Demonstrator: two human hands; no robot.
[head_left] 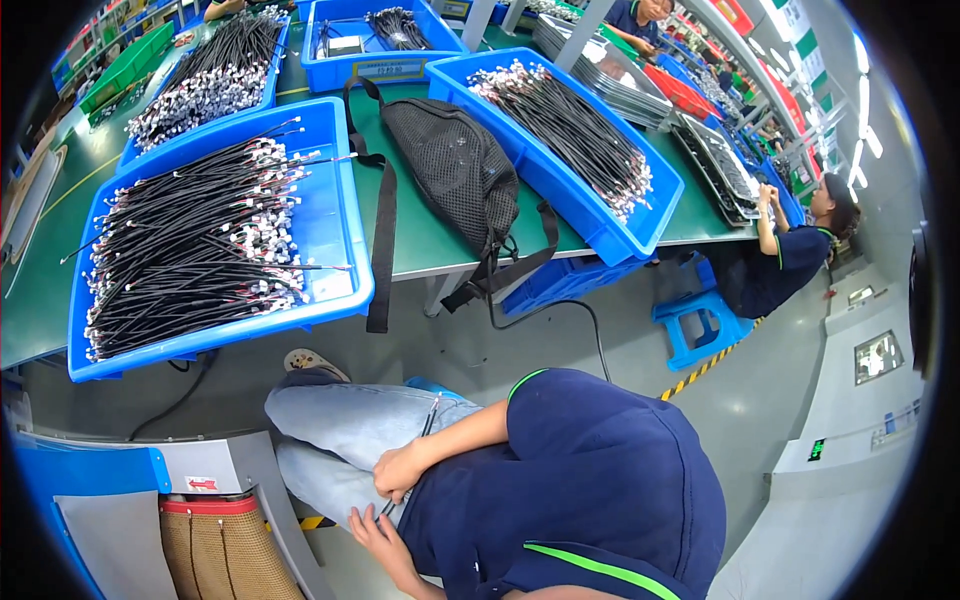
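A thin black cable [430, 418] with a light tip lies across my lap, over my jeans. My right hand [400, 470] is closed round its middle, and the tip sticks out beyond the fist. At the cable's other end, my left hand [378, 545] has its fingers bent against it, seemingly pinching it; that end is partly hidden. On the green table [420, 240], the nearest blue tray [335, 200] holds a large pile of black cables [190, 250] with white connectors.
A black mesh bag [450, 160] with straps lies between that tray and another cable-filled blue tray [640, 235]. A grey and blue box-like unit [245, 470] stands at lower left. A co-worker [790, 265] is at the table's right, near a blue stool [690, 325].
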